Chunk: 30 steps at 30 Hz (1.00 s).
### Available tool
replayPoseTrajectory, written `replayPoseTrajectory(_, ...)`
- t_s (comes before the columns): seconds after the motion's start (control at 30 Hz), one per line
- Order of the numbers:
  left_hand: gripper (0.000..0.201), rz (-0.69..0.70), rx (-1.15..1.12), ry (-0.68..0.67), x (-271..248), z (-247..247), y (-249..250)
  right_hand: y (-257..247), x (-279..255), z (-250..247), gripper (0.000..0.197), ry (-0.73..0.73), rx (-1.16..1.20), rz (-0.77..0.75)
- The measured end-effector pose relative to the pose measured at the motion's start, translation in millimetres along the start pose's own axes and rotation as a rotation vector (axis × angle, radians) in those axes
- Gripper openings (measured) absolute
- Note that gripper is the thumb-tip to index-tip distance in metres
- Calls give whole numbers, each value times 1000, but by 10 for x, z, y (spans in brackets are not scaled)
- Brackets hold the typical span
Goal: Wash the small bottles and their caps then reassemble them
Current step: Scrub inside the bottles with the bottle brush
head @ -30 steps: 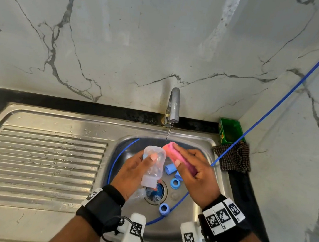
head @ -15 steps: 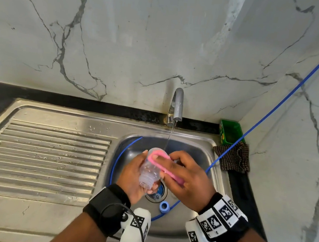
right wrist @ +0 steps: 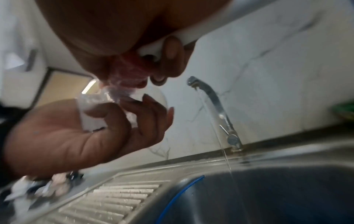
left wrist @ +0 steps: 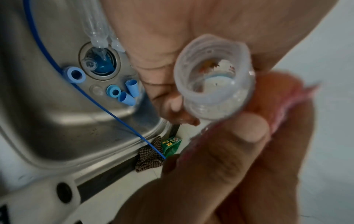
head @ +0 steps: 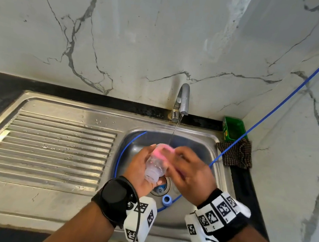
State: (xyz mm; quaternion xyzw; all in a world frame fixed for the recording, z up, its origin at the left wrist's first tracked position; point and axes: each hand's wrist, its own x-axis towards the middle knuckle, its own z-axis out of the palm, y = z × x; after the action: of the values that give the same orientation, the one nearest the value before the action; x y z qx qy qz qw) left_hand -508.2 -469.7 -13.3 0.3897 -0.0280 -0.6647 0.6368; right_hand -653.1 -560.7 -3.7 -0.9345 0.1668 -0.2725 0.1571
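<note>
The sponge point(head: 163, 150) now wraps the bottle point(head: 153, 168), both hands gripping; left-wrist view alone shows loose caps point(left wrist: 122, 92).

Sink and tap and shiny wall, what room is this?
Most likely a kitchen. A steel sink with a ridged draining board sits in a dark counter, a tap runs water, and marble-look panels line the wall behind.
</note>
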Motion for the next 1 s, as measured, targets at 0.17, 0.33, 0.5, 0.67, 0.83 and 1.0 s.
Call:
replayPoseTrajectory(0.17,47,-7,35,-33,17,-28,-45,142,54,-53,37,80,-54,139)
replayPoseTrajectory(0.33,46,-32,-36,-23,44,-92,-67,20,-172,1,37,-79,-58,-134)
replayPoseTrajectory(0.5,42,-7,1,-52,47,-84,-98,73,-68,-4,46,90,-8,135)
replayPoseTrajectory(0.67,49,-43,-48,-11,42,-142,-119,17,-133,17,36,-13,-77,-91)
replayPoseTrajectory(0.83,34,-62,-48,83,41,-119,-113,-13,-106,59,38,-69,-87,-104)
replayPoseTrajectory(1.0,41,-62,-49,47,48,-163,-135,92,-9,-30,41,-29,-79,86)
